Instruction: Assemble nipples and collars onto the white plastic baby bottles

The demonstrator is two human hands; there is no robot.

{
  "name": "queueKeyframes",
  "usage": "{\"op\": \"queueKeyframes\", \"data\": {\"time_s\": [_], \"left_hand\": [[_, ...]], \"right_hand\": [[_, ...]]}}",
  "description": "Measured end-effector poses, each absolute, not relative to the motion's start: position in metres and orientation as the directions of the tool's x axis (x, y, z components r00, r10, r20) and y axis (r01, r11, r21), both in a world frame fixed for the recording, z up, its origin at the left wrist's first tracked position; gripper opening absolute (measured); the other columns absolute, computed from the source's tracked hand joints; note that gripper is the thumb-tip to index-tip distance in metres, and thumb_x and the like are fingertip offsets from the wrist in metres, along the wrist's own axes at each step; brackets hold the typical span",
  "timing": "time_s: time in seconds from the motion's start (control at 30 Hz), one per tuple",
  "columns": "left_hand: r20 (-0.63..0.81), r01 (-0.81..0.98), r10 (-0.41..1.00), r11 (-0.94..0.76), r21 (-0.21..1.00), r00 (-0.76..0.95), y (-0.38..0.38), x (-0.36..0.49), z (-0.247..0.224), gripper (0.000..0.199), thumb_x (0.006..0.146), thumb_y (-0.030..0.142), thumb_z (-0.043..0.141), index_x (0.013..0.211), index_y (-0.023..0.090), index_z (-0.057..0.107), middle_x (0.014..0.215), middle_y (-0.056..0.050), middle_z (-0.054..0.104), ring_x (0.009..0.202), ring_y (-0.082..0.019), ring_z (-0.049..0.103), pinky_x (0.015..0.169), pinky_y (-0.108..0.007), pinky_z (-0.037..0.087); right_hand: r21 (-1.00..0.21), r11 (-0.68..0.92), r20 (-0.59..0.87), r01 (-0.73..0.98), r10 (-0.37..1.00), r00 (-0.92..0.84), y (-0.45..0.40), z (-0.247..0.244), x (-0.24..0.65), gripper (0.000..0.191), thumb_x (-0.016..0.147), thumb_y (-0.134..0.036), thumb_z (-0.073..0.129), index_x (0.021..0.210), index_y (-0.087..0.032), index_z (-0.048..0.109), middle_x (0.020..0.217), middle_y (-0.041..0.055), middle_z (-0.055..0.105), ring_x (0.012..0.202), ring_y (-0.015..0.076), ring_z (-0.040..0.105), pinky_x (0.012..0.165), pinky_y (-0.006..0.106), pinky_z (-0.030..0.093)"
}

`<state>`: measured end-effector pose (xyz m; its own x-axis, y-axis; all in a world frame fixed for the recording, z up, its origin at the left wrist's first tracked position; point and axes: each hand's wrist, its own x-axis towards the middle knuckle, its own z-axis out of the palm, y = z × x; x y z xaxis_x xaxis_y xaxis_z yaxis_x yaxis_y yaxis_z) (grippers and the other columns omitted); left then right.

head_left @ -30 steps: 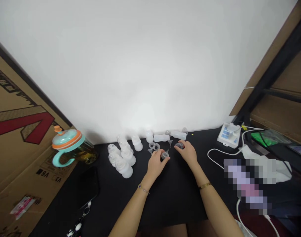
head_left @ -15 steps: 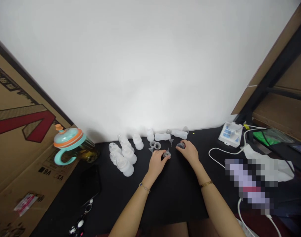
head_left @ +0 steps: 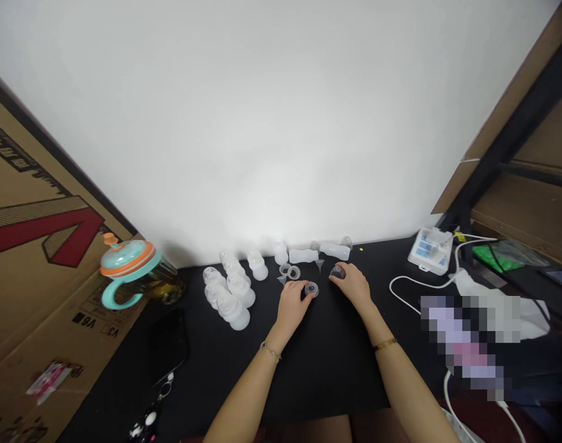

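My left hand is closed, thumb and fingers pinching the side of a clear bottle collar ring low over the black table. Something translucent, perhaps a teat, shows in the ring's middle. To the right, my right hand curls its fingers around a clear dome cap. Between and behind the hands lies a translucent bottle teat, tip down. Another teat is beside my left fingers, and loose collar rings lie just behind it. The undersides of both held parts are hidden.
Several white baby bottles stand in a group on the left. Two bottle bodies lie along the wall with clear caps behind. A teal-lidded jug, a phone, a white power strip and its cable flank the work area.
The pointed tip that stood up above the ring in my left hand no longer shows there. The right hand has shifted very slightly with its dome cap; the bottles are unmoved.
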<state>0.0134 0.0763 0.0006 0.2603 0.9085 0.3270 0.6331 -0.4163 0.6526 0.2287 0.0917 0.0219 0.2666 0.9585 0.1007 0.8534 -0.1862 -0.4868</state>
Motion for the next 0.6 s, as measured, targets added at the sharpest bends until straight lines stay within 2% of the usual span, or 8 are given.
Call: {"op": "queueKeyframes", "data": {"time_s": [0.17,0.43,0.5,0.6], "left_hand": [[0.328,0.619,0.915,-0.401,0.675,0.235,0.075,0.013,0.002,0.032,0.087,0.028,0.07,0.118,0.022,0.068,0.118,-0.007,0.072,0.115,-0.027,0.062,0.103,-0.046,0.048],[0.338,0.575,0.929,-0.36,0.735,0.151,0.073,0.014,0.011,0.058,0.085,0.037,0.073,0.139,0.023,0.054,0.128,-0.009,0.065,0.125,-0.028,0.056,0.109,-0.045,0.043],[0.36,0.564,0.925,-0.362,0.742,0.12,0.071,0.014,0.015,0.061,0.088,0.038,0.071,0.143,0.024,0.05,0.125,-0.009,0.065,0.119,-0.026,0.059,0.106,-0.043,0.045],[0.414,0.546,0.909,-0.376,0.749,0.057,0.07,0.014,0.019,0.062,0.095,0.039,0.061,0.151,0.023,0.039,0.108,-0.006,0.067,0.095,-0.02,0.064,0.092,-0.035,0.051]], "right_hand": [[-0.486,-0.173,0.129,0.857,0.955,0.267,0.092,0.019,0.23,0.038,0.084,-0.038,0.071,0.12,-0.029,0.067,0.109,0.005,0.066,0.096,0.0245,0.065,0.068,0.028,0.041],[-0.549,-0.162,0.121,0.82,0.956,0.269,0.093,0.018,0.232,0.048,0.081,-0.04,0.074,0.126,-0.026,0.065,0.098,0.0034,0.066,0.09,0.0224,0.063,0.067,0.027,0.04],[-0.584,-0.145,0.141,0.799,0.951,0.275,0.094,0.019,0.233,0.049,0.082,-0.044,0.072,0.126,-0.025,0.066,0.092,0.0023,0.064,0.084,0.0212,0.062,0.066,0.027,0.039],[-0.641,-0.129,0.202,0.756,0.923,0.328,0.094,0.022,0.234,0.053,0.086,-0.055,0.064,0.127,-0.023,0.066,0.083,0.0011,0.061,0.076,0.0207,0.06,0.064,0.028,0.039]]}}
